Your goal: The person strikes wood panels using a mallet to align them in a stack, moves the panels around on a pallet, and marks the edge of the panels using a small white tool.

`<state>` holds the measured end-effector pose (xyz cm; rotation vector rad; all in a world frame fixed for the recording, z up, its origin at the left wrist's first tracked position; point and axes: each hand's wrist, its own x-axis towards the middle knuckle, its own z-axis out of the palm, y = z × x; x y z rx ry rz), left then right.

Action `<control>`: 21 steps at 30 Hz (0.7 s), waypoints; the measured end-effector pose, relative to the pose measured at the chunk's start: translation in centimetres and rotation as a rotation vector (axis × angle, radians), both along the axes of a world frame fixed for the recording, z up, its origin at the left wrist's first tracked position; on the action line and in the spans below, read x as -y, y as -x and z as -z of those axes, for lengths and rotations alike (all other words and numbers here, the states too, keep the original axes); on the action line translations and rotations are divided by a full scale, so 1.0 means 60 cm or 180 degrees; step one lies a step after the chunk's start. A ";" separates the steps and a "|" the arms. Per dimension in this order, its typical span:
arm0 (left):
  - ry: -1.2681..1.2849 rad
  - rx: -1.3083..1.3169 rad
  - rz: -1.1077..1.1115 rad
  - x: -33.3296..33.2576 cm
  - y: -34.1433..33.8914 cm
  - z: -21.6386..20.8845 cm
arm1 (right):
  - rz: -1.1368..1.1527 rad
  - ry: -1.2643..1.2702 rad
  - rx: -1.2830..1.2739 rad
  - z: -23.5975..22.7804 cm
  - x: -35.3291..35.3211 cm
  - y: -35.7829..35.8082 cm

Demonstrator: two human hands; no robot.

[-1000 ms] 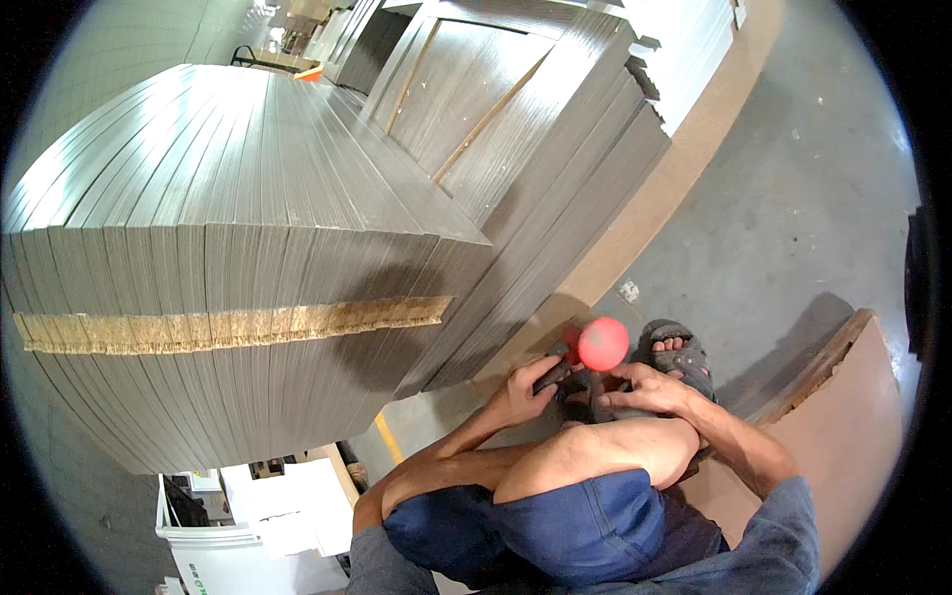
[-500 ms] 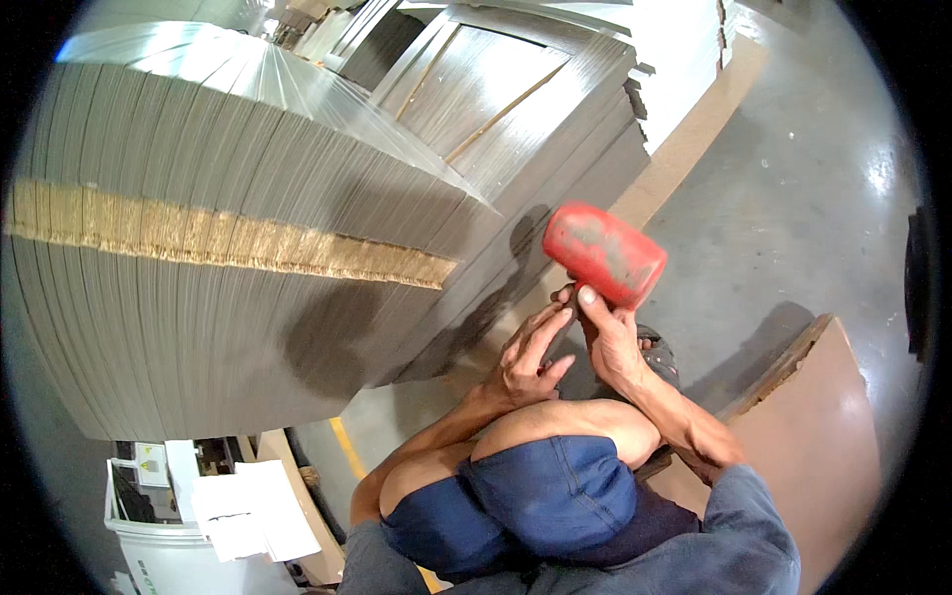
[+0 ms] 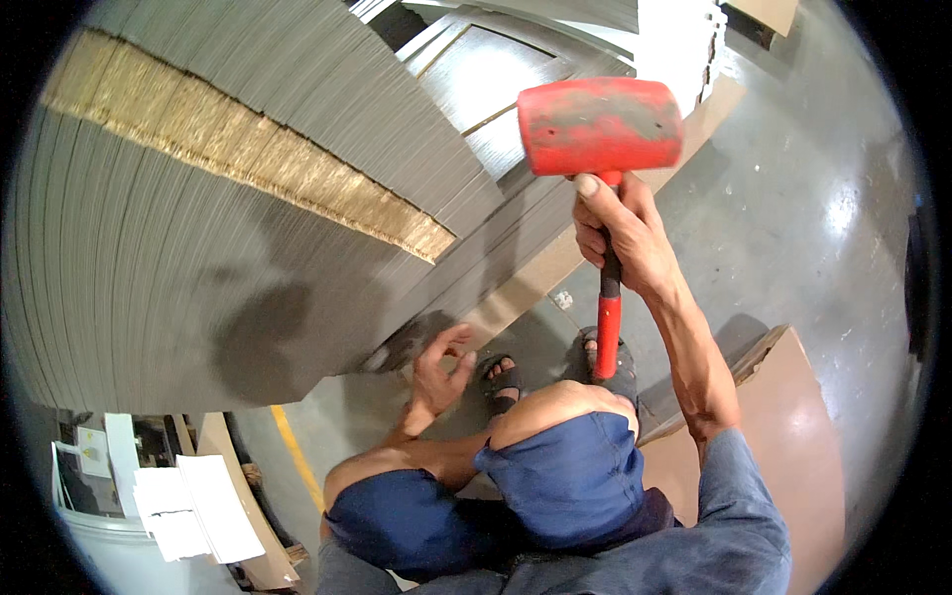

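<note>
Mallet handle (image 3: 609, 322) partly hidden by the right hand (image 3: 630, 233), panel stack (image 3: 188, 253) cut off (top edge)

Scuffed red mallet (image 3: 601, 129); in mid-air

Floor (image 3: 793, 268): lit from above, giving you a hard white glare toward its right edge.
Panel stack (image 3: 218, 268): dimmer on its near side, with a dark, soft-edged shadow close to the lower corner.
Glossy panel (image 3: 486, 69): a pale sheen washes out its surface for you.
Papers (image 3: 203, 506): near-white, fine detail lost.
Mallet (image 3: 600, 129): evenly lit, outline slightly soft.
Your left hand (image 3: 436, 375): fingers a little blurred.
Fisheye rim: straight edges bend; corners black.
</note>
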<state>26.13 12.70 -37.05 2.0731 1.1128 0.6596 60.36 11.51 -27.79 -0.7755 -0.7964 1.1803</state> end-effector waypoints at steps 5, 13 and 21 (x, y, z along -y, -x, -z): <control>0.1185 0.0543 -0.0318 0.018 0.084 -0.013 | -0.0414 0.0165 0.0493 -0.026 -0.025 0.001; 0.2863 0.0402 -0.0238 0.139 0.228 -0.049 | -0.0743 0.0822 0.0852 0.135 0.077 -0.023; 0.3162 0.0255 -0.0596 0.298 0.380 -0.079 | -0.2188 0.1354 0.2390 0.359 0.208 0.099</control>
